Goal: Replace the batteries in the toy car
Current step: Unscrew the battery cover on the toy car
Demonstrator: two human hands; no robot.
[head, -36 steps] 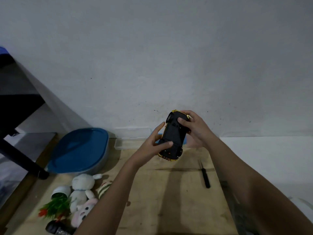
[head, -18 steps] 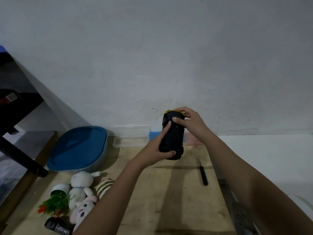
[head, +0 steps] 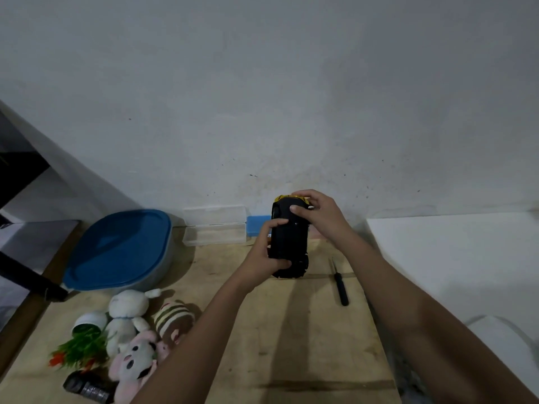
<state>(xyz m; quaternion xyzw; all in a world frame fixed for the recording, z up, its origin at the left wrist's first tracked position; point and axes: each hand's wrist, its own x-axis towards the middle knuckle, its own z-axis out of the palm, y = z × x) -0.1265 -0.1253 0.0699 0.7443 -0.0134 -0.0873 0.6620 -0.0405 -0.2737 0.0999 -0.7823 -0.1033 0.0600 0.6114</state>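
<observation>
The toy car (head: 289,243) is held upside down above the wooden table, its black underside facing me and a strip of yellow body showing at the far end. My left hand (head: 267,252) grips its near end and left side, thumb across the underside. My right hand (head: 316,215) wraps the far end, with the thumb pressing on the underside. A black screwdriver (head: 339,282) lies on the table (head: 291,345) just right of the car. No batteries are visible.
A blue-lidded tub (head: 119,249) sits at the back left, a clear plastic box (head: 215,225) against the wall, and a blue item (head: 258,224) behind the car. Plush toys (head: 131,330), a small fake plant (head: 81,342) and a dark cylinder (head: 87,387) crowd the front left. A white surface (head: 452,258) borders the right.
The car has been turned from tilted sideways to fully underside-up, and both hands shifted their grip. The view has also tilted a little higher over the table.
</observation>
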